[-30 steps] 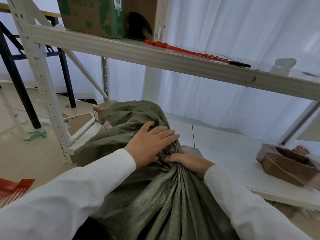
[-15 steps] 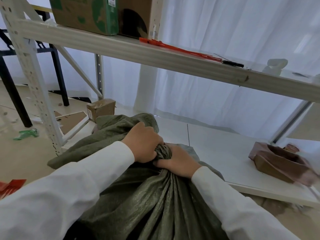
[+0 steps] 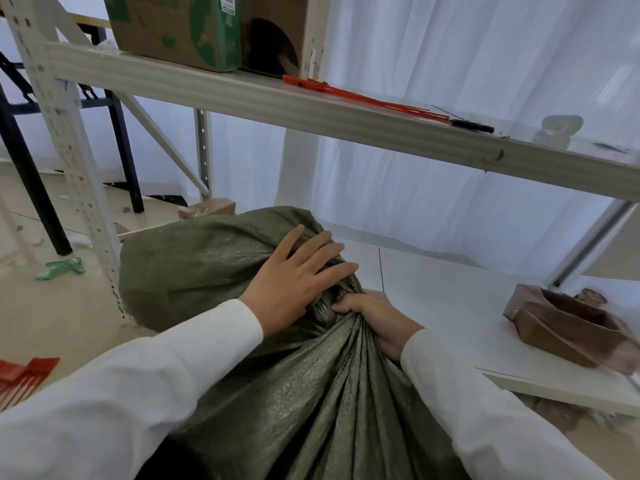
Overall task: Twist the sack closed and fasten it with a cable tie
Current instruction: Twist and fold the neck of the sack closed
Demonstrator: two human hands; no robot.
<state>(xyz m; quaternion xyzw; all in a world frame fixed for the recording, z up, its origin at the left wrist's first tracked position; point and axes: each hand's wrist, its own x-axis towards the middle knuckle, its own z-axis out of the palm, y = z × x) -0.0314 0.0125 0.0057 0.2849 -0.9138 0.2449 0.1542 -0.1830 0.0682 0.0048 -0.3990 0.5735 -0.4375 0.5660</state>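
A large olive-green woven sack (image 3: pixel 277 393) fills the foreground, its neck gathered into tight pleats. The right hand (image 3: pixel 375 318) is clenched around that bunched neck. The left hand (image 3: pixel 294 282) lies flat on the loose top fabric, fingers spread. Farther off, thin red plastic cable ties (image 3: pixel 363 97) lie on the pale metal shelf (image 3: pixel 242 98) above.

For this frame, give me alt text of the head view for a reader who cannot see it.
A person's right hand grips the twisted neck of an olive-green sack, while the left hand lies open and flat on the loose fabric above it. Orange cable ties lie on the shelf above, untouched.
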